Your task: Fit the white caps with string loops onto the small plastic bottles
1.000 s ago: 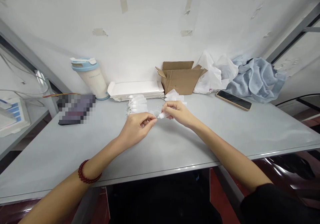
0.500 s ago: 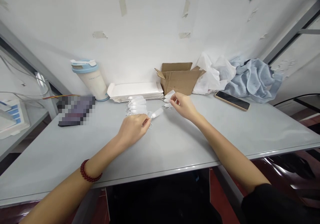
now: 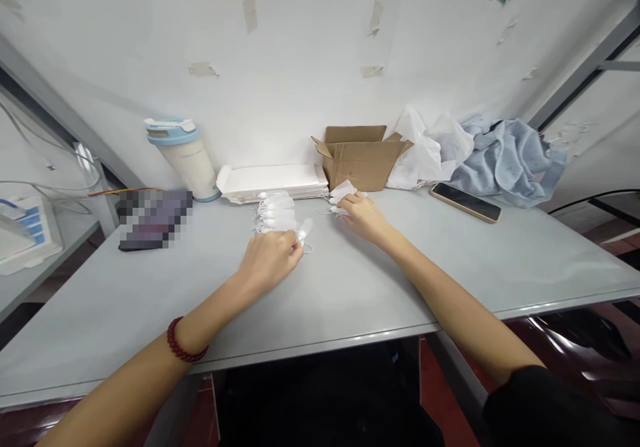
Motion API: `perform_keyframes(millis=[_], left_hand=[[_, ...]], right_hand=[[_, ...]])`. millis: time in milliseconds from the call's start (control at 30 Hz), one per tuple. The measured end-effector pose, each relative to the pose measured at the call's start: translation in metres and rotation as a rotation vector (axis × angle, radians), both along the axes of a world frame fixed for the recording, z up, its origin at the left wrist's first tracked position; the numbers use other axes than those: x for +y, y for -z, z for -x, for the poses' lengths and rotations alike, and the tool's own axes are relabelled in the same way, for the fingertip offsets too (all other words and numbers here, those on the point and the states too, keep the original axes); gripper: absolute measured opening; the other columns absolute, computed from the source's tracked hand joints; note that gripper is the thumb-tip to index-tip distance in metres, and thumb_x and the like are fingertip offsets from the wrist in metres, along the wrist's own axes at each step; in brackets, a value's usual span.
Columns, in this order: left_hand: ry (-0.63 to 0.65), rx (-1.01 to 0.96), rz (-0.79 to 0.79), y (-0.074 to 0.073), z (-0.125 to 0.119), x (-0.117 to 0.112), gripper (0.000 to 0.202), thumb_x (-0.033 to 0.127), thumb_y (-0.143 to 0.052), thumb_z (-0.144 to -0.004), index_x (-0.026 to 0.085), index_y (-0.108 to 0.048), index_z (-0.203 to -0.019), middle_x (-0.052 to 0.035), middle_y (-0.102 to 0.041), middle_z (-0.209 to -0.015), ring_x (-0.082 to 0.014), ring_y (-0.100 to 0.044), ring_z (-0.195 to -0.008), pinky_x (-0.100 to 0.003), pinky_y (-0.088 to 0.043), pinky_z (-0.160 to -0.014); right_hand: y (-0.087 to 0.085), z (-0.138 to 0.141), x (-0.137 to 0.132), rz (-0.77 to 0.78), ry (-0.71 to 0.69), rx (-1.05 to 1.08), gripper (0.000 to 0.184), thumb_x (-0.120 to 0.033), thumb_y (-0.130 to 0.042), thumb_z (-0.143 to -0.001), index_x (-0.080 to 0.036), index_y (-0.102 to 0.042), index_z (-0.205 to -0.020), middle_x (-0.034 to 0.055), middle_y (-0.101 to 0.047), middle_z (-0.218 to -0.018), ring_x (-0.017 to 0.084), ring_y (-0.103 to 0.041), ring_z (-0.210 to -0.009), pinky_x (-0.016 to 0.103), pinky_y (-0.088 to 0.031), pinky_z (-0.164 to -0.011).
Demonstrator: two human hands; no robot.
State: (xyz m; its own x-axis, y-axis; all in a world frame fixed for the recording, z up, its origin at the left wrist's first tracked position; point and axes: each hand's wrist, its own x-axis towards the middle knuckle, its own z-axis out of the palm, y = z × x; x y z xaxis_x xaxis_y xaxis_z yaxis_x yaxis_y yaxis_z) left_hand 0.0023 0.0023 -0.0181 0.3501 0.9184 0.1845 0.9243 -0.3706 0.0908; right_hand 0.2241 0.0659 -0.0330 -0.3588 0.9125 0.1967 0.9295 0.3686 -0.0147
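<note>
My left hand (image 3: 270, 257) is closed, pinching the end of a small white tag (image 3: 305, 228) that has a thin looped cord. Just behind that hand, several similar white tags lie in an overlapping row (image 3: 278, 212), their cords bunched on the left side. My right hand (image 3: 363, 215) bends over a second small group of white tags (image 3: 342, 190) in front of the cardboard box, its fingertips closed on one of them. Those fingers partly hide this group.
Along the wall stand a cup with a blue lid (image 3: 187, 160), a stack of white envelopes (image 3: 273, 179), an open cardboard box (image 3: 363, 164), a white plastic bag (image 3: 417, 157) and a light blue cloth (image 3: 515, 160). A phone (image 3: 465, 202) lies on the grey table (image 3: 350, 294).
The tag in my left hand has swung from pointing right to more upright. My right hand has lowered slightly onto the small group of tags, with its fingers lying flatter.
</note>
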Motion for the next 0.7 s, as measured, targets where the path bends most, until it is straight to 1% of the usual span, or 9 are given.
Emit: perform_keyframes(millis=[167,267,500,600,700], left_hand=[[0.046,0.002,0.042,-0.0001,-0.0019,-0.0005,0.026,0.025,-0.045,-0.085,0.017,-0.062,-0.067,-0.0073,-0.066,-0.064,-0.0210,-0.059,-0.058,-0.028,-0.024,-0.050],[0.073,-0.022,0.061,-0.0002,-0.0031,-0.0026,0.028,0.025,-0.044,-0.085,0.017,-0.060,-0.064,-0.0064,-0.064,-0.060,-0.0199,-0.057,-0.056,-0.028,-0.024,-0.050],[0.105,-0.083,0.025,0.0018,-0.0031,-0.0040,0.035,0.027,-0.042,-0.086,0.019,-0.050,-0.053,-0.0045,-0.058,-0.053,-0.0170,-0.050,-0.049,-0.028,-0.021,-0.048],[0.092,-0.108,0.018,0.0020,-0.0026,-0.0034,0.036,0.029,-0.042,-0.087,0.019,-0.047,-0.052,-0.0041,-0.057,-0.052,-0.0166,-0.049,-0.048,-0.028,-0.020,-0.049],[0.076,-0.134,0.011,0.0013,-0.0019,-0.0030,0.036,0.029,-0.042,-0.087,0.020,-0.044,-0.052,-0.0035,-0.056,-0.052,-0.0164,-0.048,-0.048,-0.028,-0.021,-0.050]], right_hand=[[-0.0006,0.0017,-0.0012,0.015,0.040,-0.048,0.030,-0.011,-0.052,-0.086,-0.011,-0.060,-0.115,0.0153,-0.060,-0.118,0.029,-0.050,-0.112,0.037,-0.038,-0.092],[-0.0011,0.0031,-0.0018,0.041,0.062,-0.072,0.031,-0.011,-0.052,-0.086,-0.011,-0.059,-0.117,0.0160,-0.058,-0.119,0.029,-0.052,-0.112,0.036,-0.039,-0.090],[0.0015,0.0032,-0.0006,0.048,0.085,-0.080,0.032,-0.012,-0.049,-0.087,-0.011,-0.057,-0.118,0.0175,-0.060,-0.117,0.030,-0.055,-0.110,0.036,-0.040,-0.087],[0.0016,0.0015,0.0000,0.022,0.070,-0.013,0.032,-0.009,-0.048,-0.084,-0.009,-0.058,-0.115,0.0176,-0.062,-0.114,0.030,-0.055,-0.109,0.037,-0.040,-0.088],[-0.0021,0.0006,-0.0020,-0.023,0.023,0.200,0.027,-0.011,-0.051,-0.081,-0.009,-0.060,-0.107,0.0167,-0.064,-0.109,0.027,-0.055,-0.103,0.035,-0.041,-0.086]])
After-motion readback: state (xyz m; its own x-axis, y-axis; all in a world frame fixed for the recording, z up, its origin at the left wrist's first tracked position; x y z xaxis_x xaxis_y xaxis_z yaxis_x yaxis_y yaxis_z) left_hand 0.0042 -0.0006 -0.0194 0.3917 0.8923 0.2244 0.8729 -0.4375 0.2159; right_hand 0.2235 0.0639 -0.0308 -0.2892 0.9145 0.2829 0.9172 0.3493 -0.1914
